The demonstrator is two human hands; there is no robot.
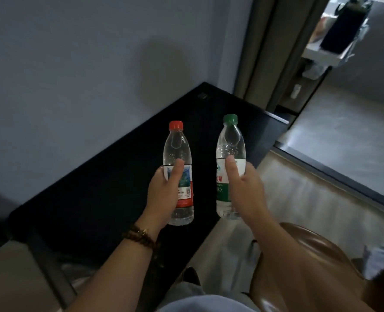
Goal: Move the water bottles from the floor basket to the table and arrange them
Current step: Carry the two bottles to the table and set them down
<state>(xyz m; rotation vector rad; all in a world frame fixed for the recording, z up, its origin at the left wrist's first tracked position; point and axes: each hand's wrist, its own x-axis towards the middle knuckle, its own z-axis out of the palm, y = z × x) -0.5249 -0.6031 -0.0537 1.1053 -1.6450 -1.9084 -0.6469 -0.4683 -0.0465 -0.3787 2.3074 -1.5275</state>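
Note:
My left hand (164, 194) grips a clear water bottle with a red cap and red label (177, 149), held upright above the black table (110, 190). In my right hand (246, 190) is a second clear bottle with a green cap and green label (230, 143), also upright, over the table's right edge. The two bottles are side by side and apart. Both bottle bases seem to hang above the tabletop; I cannot tell whether they touch it. The floor basket is not clearly in view.
The table stands against a grey wall (74, 75). A brown rounded chair back (310, 248) sits at the lower right. Light floor (299, 199) runs to the right, with a doorway (321, 97) and a white shelf (321, 55) beyond.

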